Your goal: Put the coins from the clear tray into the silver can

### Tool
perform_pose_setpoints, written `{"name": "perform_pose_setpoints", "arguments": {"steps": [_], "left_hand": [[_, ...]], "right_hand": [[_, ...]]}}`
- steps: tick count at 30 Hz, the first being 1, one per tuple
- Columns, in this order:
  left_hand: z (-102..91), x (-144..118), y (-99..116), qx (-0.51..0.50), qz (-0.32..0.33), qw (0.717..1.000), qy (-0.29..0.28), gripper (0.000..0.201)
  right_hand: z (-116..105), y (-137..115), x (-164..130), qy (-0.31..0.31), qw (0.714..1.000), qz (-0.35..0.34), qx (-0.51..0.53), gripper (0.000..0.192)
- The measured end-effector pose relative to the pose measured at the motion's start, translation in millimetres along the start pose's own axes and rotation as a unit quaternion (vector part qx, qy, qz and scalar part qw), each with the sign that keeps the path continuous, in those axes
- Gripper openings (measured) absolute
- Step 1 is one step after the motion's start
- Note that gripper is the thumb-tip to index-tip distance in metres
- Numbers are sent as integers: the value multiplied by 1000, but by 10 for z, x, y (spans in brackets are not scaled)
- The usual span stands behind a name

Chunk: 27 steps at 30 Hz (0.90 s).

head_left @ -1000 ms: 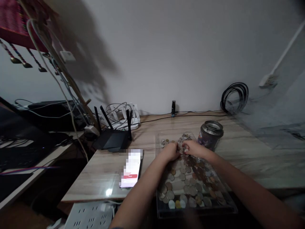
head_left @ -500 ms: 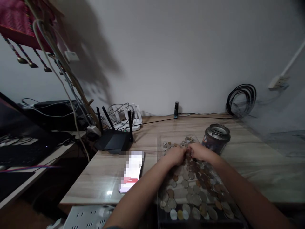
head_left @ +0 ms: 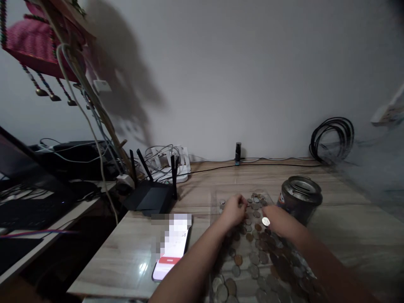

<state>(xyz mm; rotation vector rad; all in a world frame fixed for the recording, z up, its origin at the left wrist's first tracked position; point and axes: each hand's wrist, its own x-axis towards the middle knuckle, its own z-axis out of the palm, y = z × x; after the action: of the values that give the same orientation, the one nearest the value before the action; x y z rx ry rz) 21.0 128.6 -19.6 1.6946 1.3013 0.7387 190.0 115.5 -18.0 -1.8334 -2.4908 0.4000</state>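
Head view shows a clear tray (head_left: 217,198) spread with coins (head_left: 252,256), lying on the table (head_left: 132,244). Right hand (head_left: 279,223) pinches a silver coin (head_left: 265,221) just above the tray; left hand (head_left: 233,209) rests curled on coins farther back. Beyond stands a tin can (head_left: 299,198).

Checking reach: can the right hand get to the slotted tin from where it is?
Probably yes. The right hand, pinching a silver coin, sits just left of the coin tin; nothing stands between them.
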Motion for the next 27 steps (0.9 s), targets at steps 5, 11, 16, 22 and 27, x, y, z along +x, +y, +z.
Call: {"name": "perform_pose_setpoints", "arguments": {"steps": [5, 11, 16, 22, 27], "left_hand": [[-136, 98, 9, -261, -193, 941, -90, 19], [-169, 103, -41, -304, -244, 906, -164, 49], [-218, 103, -32, -380, -228, 865, -237, 53], [-295, 83, -8, -586, -241, 766, -112, 28], [-305, 84, -18, -640, -241, 730, -10, 23]], "right_hand": [[-38, 20, 36, -17, 1000, -3, 12, 15], [-196, -162, 169, 51, 980, -40, 191, 3], [-344, -408, 240, 15, 933, -123, 339, 29], [-147, -82, 390, 95, 994, -26, 38, 18], [84, 145, 510, 32, 999, -4, -27, 17]]}}
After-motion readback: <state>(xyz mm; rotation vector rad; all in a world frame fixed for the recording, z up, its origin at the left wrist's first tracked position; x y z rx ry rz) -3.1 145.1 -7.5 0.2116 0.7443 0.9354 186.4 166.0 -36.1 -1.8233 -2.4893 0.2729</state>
